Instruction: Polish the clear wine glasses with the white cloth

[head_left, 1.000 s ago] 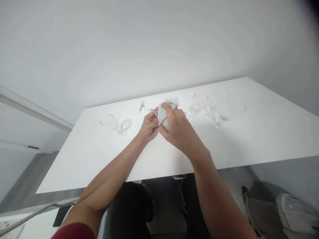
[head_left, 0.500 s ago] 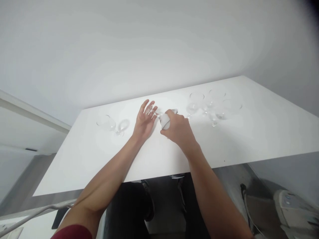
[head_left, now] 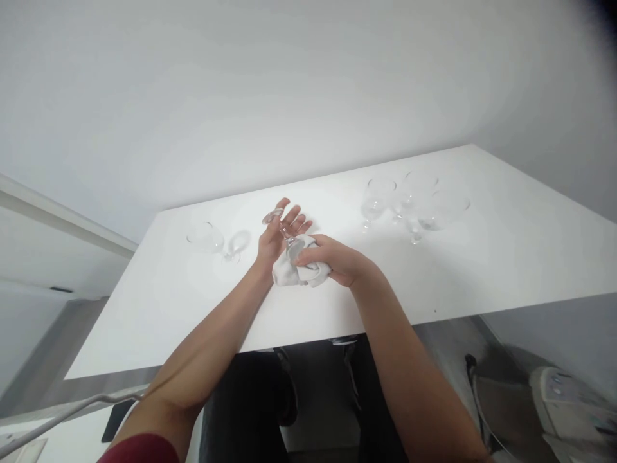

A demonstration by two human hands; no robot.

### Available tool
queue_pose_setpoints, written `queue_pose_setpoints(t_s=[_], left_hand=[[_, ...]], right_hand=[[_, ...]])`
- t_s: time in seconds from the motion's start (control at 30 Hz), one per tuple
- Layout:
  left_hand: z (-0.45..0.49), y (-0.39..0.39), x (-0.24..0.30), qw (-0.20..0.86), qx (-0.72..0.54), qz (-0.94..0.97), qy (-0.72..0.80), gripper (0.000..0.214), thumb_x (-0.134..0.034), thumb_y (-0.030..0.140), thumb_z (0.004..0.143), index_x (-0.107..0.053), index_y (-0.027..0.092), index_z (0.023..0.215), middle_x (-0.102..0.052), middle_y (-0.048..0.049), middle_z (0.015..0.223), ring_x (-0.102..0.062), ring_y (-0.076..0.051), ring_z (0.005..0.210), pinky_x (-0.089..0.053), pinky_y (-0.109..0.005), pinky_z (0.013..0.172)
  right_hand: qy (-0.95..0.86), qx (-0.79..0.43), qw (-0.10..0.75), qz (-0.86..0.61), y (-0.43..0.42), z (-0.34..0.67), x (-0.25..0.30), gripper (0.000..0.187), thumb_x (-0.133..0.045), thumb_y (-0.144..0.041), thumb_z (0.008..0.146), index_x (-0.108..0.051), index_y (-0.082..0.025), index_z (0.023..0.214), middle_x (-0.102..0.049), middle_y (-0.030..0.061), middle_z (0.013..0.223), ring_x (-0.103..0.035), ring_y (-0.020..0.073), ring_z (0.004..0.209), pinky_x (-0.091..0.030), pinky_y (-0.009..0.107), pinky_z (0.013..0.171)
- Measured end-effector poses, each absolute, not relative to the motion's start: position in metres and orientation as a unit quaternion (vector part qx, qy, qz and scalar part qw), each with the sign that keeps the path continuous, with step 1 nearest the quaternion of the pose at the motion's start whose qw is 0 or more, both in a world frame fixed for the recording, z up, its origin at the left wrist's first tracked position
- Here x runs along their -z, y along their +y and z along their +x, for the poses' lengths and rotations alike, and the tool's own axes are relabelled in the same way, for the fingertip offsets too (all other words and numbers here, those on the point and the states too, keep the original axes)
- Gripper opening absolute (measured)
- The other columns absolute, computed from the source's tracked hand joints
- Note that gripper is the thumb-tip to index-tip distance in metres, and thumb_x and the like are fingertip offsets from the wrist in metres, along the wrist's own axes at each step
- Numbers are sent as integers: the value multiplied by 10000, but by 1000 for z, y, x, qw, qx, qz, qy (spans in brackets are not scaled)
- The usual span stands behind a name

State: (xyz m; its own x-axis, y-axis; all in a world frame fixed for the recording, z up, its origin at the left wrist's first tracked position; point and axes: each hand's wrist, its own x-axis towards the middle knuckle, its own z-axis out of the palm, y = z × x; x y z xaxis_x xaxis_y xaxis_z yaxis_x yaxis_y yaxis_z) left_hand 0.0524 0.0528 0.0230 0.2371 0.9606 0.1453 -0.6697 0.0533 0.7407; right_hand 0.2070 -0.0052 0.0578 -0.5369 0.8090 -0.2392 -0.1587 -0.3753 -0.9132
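Note:
A clear stemmed glass is tilted between my hands, its foot up and to the left and its bowl down and to the right. My right hand is closed on a white cloth bunched around the bowl, with the thumb pressing on the near side. The cloth hides much of the bowl. My left hand is palm up behind the stem, fingers spread and stretched out. The stem lies against its thumb side, near the foot, without the fingers wrapped round it.
On the white table, one stemmed glass stands to the left. Three more glasses stand close together at the back right. A grey wall rises behind the table. A pale cable runs at lower left.
The glass and cloth have come nearer and to the left, and more of the cloth shows. The glass's foot has moved from over my left fingers to beside the thumb.

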Motion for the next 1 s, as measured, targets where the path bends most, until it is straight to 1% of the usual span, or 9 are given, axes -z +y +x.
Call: queue_pose_setpoints(t_s=[0.1,0.17,0.27,0.43,0.57,0.7,0.83,0.93,1.0], left_hand=[[55,49,-22,714,-557,379,192,359,-790,508,863,-561,246,772,-493,71,573,-629,-129,649,-582,-394,1027],[58,47,-23,700,-554,402,206,387,-785,466,888,-514,241,727,-440,85,514,-602,-123,606,-573,-386,1044],[64,43,-26,664,-558,446,222,392,-774,475,908,-516,236,736,-475,76,512,-671,-144,705,-541,-390,1089],[71,42,-28,650,-577,457,189,399,-751,569,892,-561,233,789,-613,28,700,-724,-201,1031,-492,-406,1139],[72,41,-27,636,-575,470,208,413,-731,610,886,-602,223,821,-744,-54,1109,-631,-240,1287,-470,-404,1148],[69,39,-26,652,-559,475,194,364,-765,532,895,-608,223,784,-764,-58,957,-547,-272,1412,-458,-425,1152],[64,39,-27,679,-535,458,207,375,-890,463,786,-610,220,726,-742,-48,813,-522,-316,1445,-491,-428,1119],[63,39,-26,697,-517,452,205,407,-925,465,735,-604,216,709,-745,-56,827,-536,-335,1432,-511,-438,1101],[64,40,-24,695,-521,456,195,391,-907,462,762,-603,219,726,-761,-60,884,-554,-317,1416,-513,-435,1101]], right_hand=[[-467,-727,336,-375,-3,210,-54,275,-787,-243,699,-693,-224,956,-684,28,872,-697,232,810,-563,321,595],[-502,-674,341,-422,-3,210,-53,303,-782,-238,679,-679,-228,964,-695,28,873,-699,242,807,-552,331,605],[-597,-507,351,-513,-4,208,-51,305,-774,-262,659,-654,-242,939,-700,7,858,-677,229,755,-508,324,600],[-672,-139,376,-622,-7,194,-47,373,-706,-254,765,-625,-236,1129,-706,67,990,-656,262,848,-480,346,689],[-659,-28,366,-656,-6,186,-43,311,-649,-198,823,-605,-204,1131,-685,118,966,-640,296,874,-487,387,746],[-652,-99,377,-650,-5,188,-44,373,-700,-242,764,-616,-219,1127,-684,86,948,-643,284,829,-487,388,716],[-619,-391,376,-568,-1,204,-49,335,-767,-283,670,-654,-253,984,-678,-4,819,-636,227,733,-482,335,633],[-546,-578,361,-488,2,219,-52,258,-768,-302,707,-695,-249,949,-717,11,862,-669,218,770,-503,317,618],[-528,-617,357,-462,2,224,-53,221,-761,-334,741,-708,-239,933,-739,38,914,-692,231,817,-521,322,630]])
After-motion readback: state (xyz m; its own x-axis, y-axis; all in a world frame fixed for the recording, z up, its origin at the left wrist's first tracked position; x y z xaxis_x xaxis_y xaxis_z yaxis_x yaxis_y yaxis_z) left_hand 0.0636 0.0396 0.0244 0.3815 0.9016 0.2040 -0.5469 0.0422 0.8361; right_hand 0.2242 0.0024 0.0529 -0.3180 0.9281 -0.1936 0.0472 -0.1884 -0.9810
